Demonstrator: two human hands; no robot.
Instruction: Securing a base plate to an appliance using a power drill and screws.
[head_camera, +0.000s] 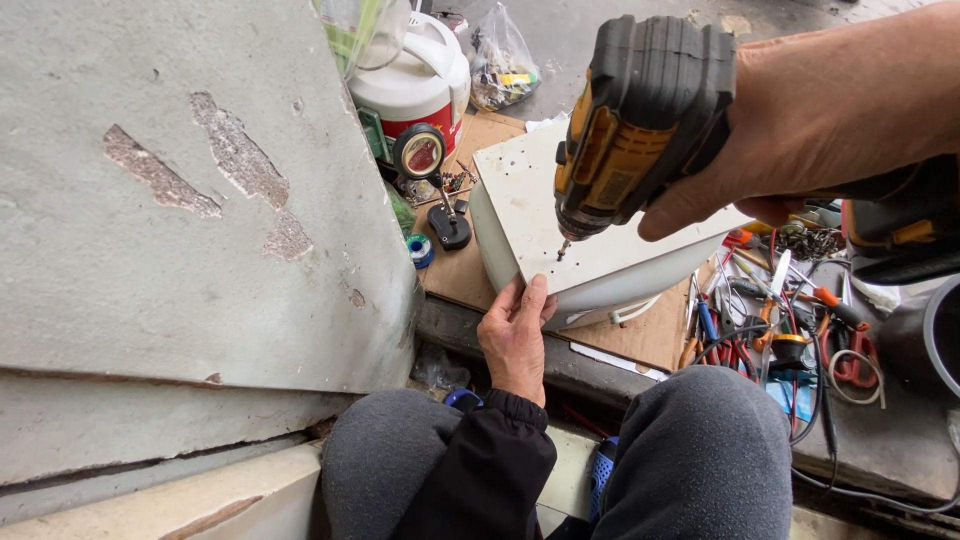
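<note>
Two hands on one job: drilling into a white casing.

Right hand (820, 120) wrapped tight round a yellow-and-black drill (640, 115), fingers clamped on its body, bit (562, 248) pointing down and touching the flat panel of the casing (560, 215). Left hand (515, 335) below the bit, fingers together and curled over the casing's near edge, bracing it on cardboard (460, 270). Several small holes already dotting the panel beyond the left fingertips. Probably mid-step, another hole being started; next calls for steady downward pressure, bit kept upright, left fingers kept clear of the tip. Right of the right fingers, a jumble of pliers (760, 320) and wires; beyond the left fingers, a small magnifier stand (430, 185).
</note>
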